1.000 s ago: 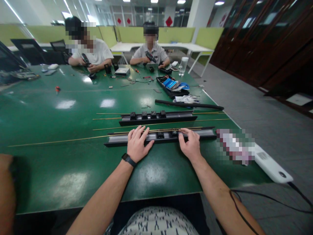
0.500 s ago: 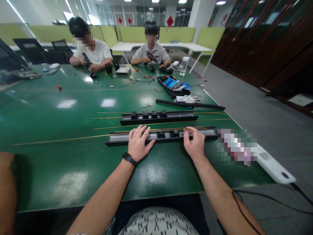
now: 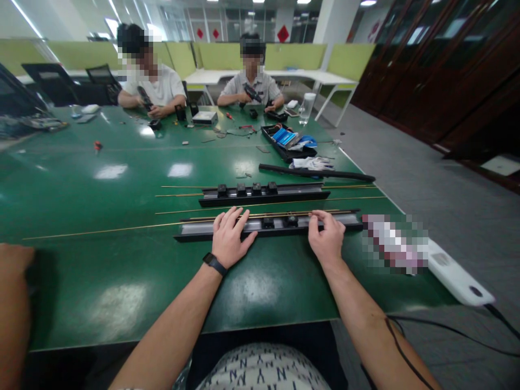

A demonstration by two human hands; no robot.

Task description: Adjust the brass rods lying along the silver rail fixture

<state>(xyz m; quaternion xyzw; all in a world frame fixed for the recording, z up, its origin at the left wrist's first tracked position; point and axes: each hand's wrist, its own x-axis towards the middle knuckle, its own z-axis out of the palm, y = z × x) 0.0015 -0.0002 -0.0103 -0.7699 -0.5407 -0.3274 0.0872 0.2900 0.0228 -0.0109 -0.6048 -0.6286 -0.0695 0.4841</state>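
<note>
My left hand (image 3: 231,235) lies with fingers spread over the near black channel (image 3: 195,233), pressing across its left part. The fingers of my right hand (image 3: 327,235) are pinched together at the channel's far edge, on a thin brass rod (image 3: 101,231). That rod runs along the channel and sticks out well past its left end. Between my hands, two small black blocks (image 3: 268,222) sit in the channel's pale inside. Both palms and part of the rod under my fingers are hidden.
Beyond lies a second black channel (image 3: 264,200) with several black blocks and brass rods. Farther back are a black tube (image 3: 317,173), white gloves (image 3: 312,164) and a black tray (image 3: 289,154). A white power strip (image 3: 455,273) lies right. Two people sit opposite; another person's arm (image 3: 14,303) shows left.
My right hand has slid slightly to the right along the rod. My left hand stays in place. The other person's arm at the left edge has shifted a little.
</note>
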